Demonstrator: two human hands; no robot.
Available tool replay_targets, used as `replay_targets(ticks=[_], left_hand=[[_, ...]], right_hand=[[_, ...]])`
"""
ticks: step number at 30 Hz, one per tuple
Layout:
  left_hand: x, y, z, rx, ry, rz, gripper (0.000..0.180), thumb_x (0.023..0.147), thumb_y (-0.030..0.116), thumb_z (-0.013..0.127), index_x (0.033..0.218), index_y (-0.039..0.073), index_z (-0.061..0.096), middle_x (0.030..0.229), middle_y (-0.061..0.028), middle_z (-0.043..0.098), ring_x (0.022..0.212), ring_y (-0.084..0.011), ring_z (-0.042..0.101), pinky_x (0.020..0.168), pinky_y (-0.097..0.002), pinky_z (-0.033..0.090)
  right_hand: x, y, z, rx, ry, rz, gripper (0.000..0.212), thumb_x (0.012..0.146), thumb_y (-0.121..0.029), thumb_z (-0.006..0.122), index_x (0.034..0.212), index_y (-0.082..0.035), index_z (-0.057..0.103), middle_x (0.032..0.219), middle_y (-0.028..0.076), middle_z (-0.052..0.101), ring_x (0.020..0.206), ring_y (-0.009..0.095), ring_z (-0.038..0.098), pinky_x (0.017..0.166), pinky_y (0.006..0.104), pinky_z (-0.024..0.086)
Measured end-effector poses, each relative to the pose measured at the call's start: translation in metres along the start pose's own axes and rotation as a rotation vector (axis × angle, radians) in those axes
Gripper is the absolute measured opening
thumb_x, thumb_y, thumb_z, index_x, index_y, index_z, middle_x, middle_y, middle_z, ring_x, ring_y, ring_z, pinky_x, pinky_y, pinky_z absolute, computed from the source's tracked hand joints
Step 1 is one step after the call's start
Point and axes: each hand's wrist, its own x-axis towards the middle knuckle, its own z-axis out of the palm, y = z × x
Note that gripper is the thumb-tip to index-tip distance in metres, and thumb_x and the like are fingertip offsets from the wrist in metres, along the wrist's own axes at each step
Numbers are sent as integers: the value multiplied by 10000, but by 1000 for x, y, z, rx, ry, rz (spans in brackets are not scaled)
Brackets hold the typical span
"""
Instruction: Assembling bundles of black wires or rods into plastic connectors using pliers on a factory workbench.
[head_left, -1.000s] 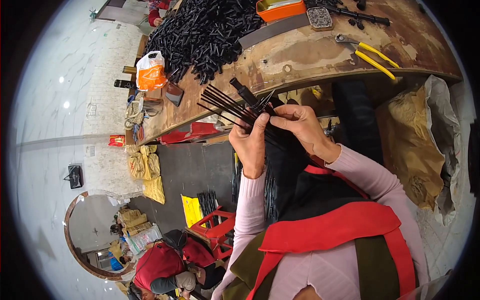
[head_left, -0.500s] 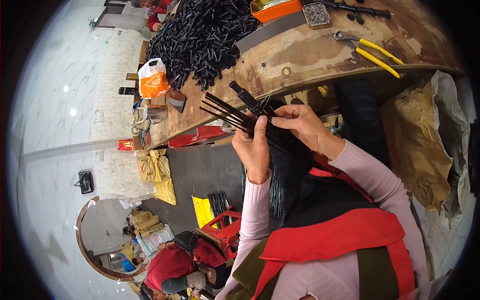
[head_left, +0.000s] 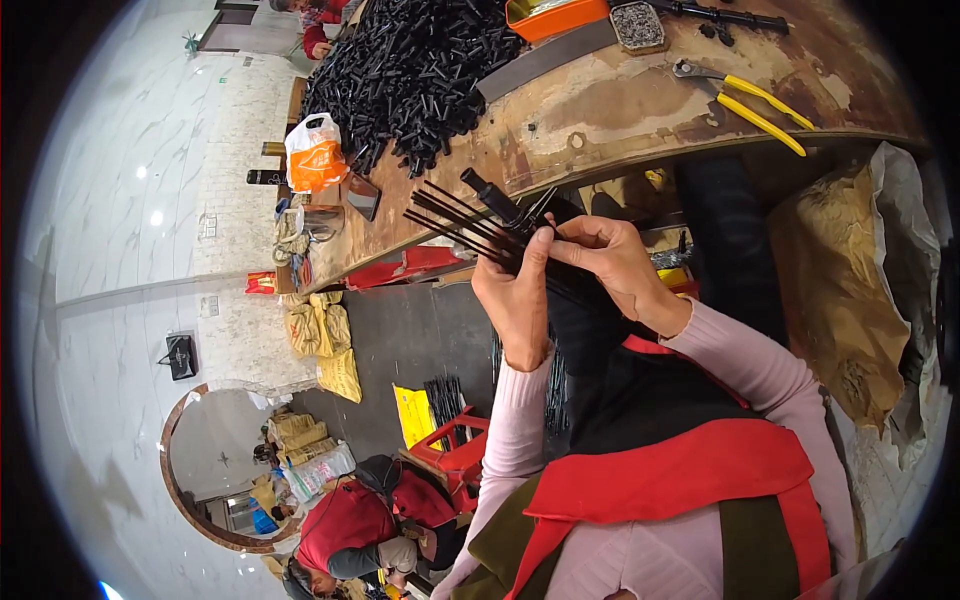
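In front of my body, my left hand (head_left: 513, 308) is closed round a bunch of thin black rods (head_left: 448, 222) that look like umbrella ribs. They fan out toward the bench. Beside them a black stepped plastic tube (head_left: 490, 197) sticks up at a tilt, its lower end among the rods at my left thumb. My right hand (head_left: 612, 262) is closed in a pinch against that lower end, close to my left thumb. Thin pale wire ends (head_left: 543, 203) show just above the fingertips. What the right fingertips pinch is too small to make out.
A big pile of black plastic tubes (head_left: 410, 80) covers the far left of the wooden bench (head_left: 600, 105). Yellow-handled pliers (head_left: 755, 105), an orange box (head_left: 560, 18) and a small clear tray (head_left: 637, 27) lie there too. At lower left another person (head_left: 350, 530) bends near a red stool (head_left: 460, 455).
The whole view has shifted slightly. My left hand still holds the rods and tube, and my right fingertips have drawn closer together by my left thumb.
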Motion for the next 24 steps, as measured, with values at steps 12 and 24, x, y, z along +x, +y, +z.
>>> replay_targets(ticks=[12,24], left_hand=[[9,-2,-12,-250,-101,-145,209,826,3,737,1017,-30,659,982,-102,709,892,-138,644,845,-267,499],[3,-3,-9,-53,-145,1,213,906,25,653,1095,-67,626,1026,-121,704,938,-135,639,860,-261,499]], right_hand=[[-6,1,-2,47,-56,-33,158,890,-66,694,1033,-20,645,946,-3,638,891,60,574,813,203,441],[2,-6,-4,222,-16,51,148,879,-17,688,1020,-20,646,989,26,649,938,98,602,873,237,463]])
